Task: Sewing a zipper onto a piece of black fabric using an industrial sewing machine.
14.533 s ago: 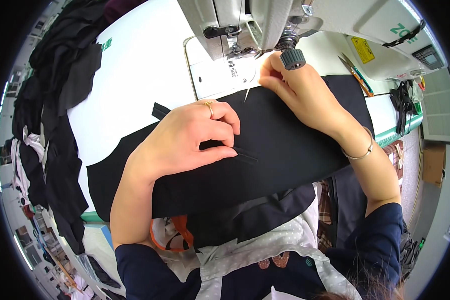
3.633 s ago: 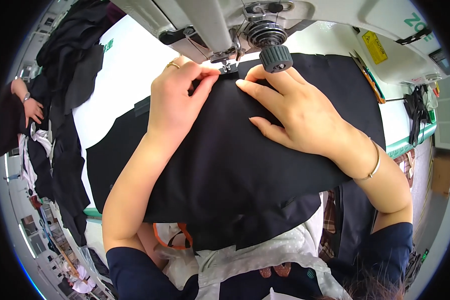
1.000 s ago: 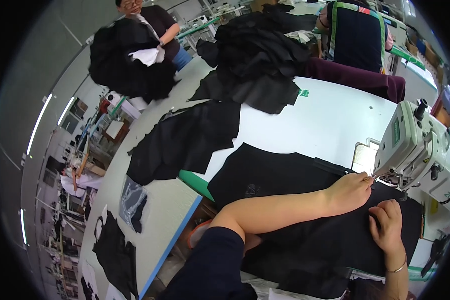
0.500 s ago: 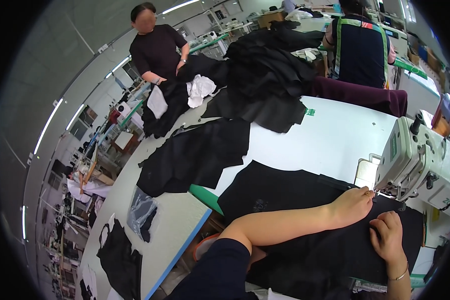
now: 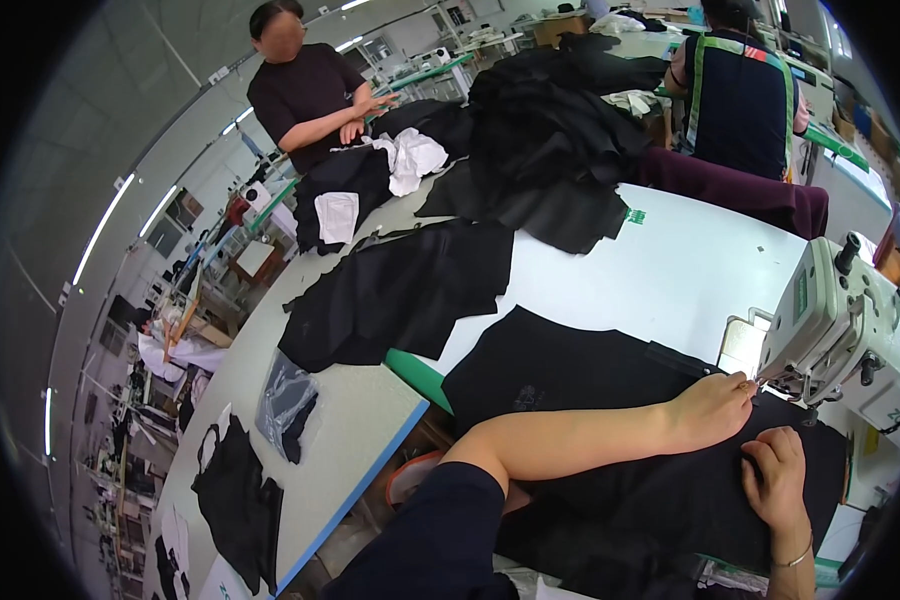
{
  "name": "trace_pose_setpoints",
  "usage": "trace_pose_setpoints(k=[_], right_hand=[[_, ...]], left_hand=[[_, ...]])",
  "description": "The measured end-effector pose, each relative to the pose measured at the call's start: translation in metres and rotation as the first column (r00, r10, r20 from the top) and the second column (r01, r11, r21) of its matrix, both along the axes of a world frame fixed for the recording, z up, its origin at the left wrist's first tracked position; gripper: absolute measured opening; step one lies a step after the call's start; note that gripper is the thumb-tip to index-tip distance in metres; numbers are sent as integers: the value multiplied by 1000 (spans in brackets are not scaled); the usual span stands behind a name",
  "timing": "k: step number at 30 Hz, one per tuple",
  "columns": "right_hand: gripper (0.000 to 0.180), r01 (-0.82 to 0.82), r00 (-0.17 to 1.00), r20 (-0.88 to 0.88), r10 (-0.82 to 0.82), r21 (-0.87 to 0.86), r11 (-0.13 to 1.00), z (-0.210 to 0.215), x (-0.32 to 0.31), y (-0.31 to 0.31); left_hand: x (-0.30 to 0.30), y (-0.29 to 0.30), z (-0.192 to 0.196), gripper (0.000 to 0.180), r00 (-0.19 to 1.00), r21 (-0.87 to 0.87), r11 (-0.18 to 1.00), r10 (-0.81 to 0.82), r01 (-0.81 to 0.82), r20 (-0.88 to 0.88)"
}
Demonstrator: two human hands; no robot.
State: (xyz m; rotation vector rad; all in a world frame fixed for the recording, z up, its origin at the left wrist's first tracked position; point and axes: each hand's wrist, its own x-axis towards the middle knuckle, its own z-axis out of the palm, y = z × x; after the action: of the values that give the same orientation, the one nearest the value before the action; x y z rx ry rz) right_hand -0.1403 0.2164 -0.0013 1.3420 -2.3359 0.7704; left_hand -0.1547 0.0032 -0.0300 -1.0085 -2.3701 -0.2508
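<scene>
Left hand, fingers pinched shut on edge of black woven fabric panel, sits at needle of grey-white sewing machine, 3 o'clock. Right hand flat, open, pressing same panel at 4 o'clock. Keep panel taut, fingertips clear of needle. Count: one machine, two hands, two people at 12 o'clock.
</scene>
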Motion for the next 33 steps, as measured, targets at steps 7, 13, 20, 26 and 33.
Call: trace_pose_setpoints(k=[7, 13, 20, 26, 33], right_hand=[[27, 6, 1000, -14, -6, 2, 1000, -3, 0, 5], [27, 2, 1000, 7, -2, 17, 1000, -1, 0, 2], [27, 11, 1000, 13, -12, 24, 1000, -3, -3, -2], [27, -1, 1000, 4, 1, 32, 999, -4, -1, 4], [27, -18, 1000, 8, 18, 32, 999, -3, 0, 5]], left_hand=[[-1, 6, 0, 19, 1000, 23, 1000, -12, 13, -21], [-2, 5, -5, 19, 998, 56, 998, -1, 5, -62], [-3, 3, 0, 16, 999, 51, 999, -1, 3, -32], [-4, 7, -7, 17, 1000, 83, 996, -20, 21, -21], [-3, 6, -3, 15, 997, 98, 995, -10, 17, -75]])
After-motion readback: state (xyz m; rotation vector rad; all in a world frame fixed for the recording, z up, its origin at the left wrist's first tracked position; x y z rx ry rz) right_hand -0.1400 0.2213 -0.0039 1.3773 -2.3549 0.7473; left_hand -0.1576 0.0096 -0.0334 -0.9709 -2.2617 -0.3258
